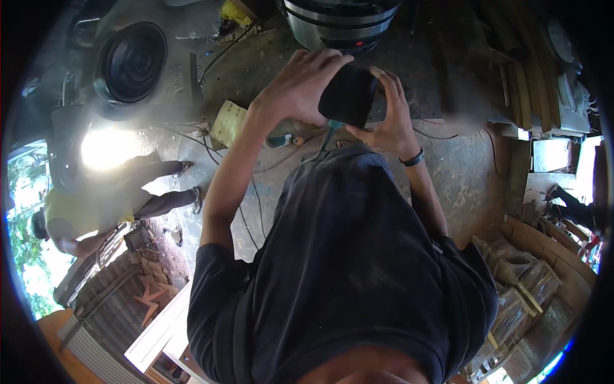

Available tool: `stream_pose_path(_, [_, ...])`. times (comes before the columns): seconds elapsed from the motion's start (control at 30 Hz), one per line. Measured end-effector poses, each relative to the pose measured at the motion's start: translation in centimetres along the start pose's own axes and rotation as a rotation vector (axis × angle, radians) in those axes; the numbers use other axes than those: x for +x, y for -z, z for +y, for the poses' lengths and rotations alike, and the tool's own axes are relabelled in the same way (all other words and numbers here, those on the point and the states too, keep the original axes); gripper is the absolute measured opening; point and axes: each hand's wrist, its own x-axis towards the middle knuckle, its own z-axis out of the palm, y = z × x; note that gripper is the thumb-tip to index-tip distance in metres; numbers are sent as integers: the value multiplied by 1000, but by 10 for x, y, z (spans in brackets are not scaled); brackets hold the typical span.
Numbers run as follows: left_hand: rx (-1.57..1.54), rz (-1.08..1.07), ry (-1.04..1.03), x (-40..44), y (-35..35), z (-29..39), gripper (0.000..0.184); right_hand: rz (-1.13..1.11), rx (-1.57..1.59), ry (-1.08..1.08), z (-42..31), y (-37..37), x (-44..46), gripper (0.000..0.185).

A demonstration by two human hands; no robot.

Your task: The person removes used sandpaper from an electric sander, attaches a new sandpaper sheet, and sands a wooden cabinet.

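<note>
A black, flat, roughly square piece [348,96] is held up between my two hands over the workbench edge. My left hand [304,86] grips its left side, fingers over the top edge. On the right side, my right hand [390,109] has its fingertips at the upper corner and its thumb near the lower edge; a dark band is round the wrist. Just beyond the piece stands a round metal machine [339,25] with a black rim. Below the piece a green object [333,126] partly shows.
A round black disc [133,62] lies at the upper left. A yellowish box [228,125] sits near the bench edge, with cables about it. Another person [77,217] is at the left. Wooden boards [521,89] lean at the right; wrapped pieces [511,281] lie lower right.
</note>
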Motion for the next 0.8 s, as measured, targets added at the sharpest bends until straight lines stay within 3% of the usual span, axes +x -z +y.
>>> stream_pose_path(0.07, [2,7,56,-4,0,-4,112,6,-7,-25,1,0,-4,106])
stream_pose_path(0.13, [-360,31,48,-9,-5,-11,110,42,7,-39,2,-3,-6,107])
stream_pose_path(0.23, [-465,56,77,-18,-13,-19,110,33,47,-69,3,-4,-7,105])
stream_pose_path(0.57, [-493,52,14,-19,-11,-26,111,20,22,-90,1,-2,-9,102])
stream_pose_path(0.63, [-503,61,-25,-18,-11,-28,109,-4,-109,28,0,1,-9,85])
stream_pose_path(0.8, [-544,50,-39,-17,-13,-30,107,7,-88,58,5,-1,-11,67])
